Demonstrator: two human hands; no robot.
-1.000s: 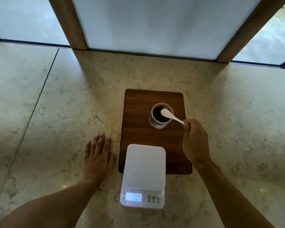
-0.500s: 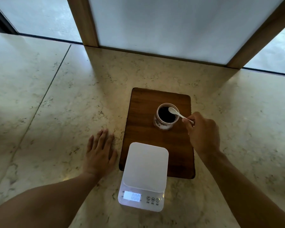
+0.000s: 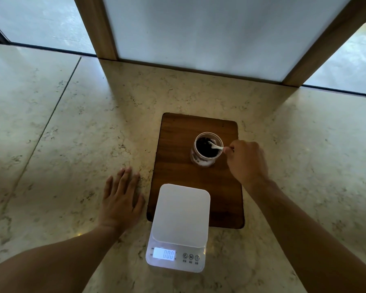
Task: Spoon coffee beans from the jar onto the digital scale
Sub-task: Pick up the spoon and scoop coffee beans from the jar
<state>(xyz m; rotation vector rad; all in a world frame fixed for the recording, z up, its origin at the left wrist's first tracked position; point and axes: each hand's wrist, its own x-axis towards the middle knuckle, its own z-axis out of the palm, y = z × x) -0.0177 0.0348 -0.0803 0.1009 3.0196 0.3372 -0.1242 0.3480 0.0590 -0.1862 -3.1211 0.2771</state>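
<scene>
Coffee beans (image 3: 205, 148) are seen as a dark mass inside the open glass jar (image 3: 206, 149), which stands upright on the far right part of the wooden board (image 3: 178, 157). Nearest the camera, the digital scale (image 3: 179, 227) is set with its lit display (image 3: 164, 254) toward the person; zeros are shown on it, and its white platform is bare. The scale's far end is laid over the near edge of the board, while its near end rests on the marble counter (image 3: 51, 144). Just left of the scale and board, the left hand (image 3: 122, 199) is laid flat on the counter, palm down, with fingers extended and nothing held. Farther back, the right hand (image 3: 246, 161) is positioned just right of the jar, its fingers pinched around the handle of a white spoon (image 3: 216, 146). The spoon's bowl is dipped inside the jar, among the beans. Beyond the board, a white panel framed in wood (image 3: 97, 28) is seen at the counter's far edge.
</scene>
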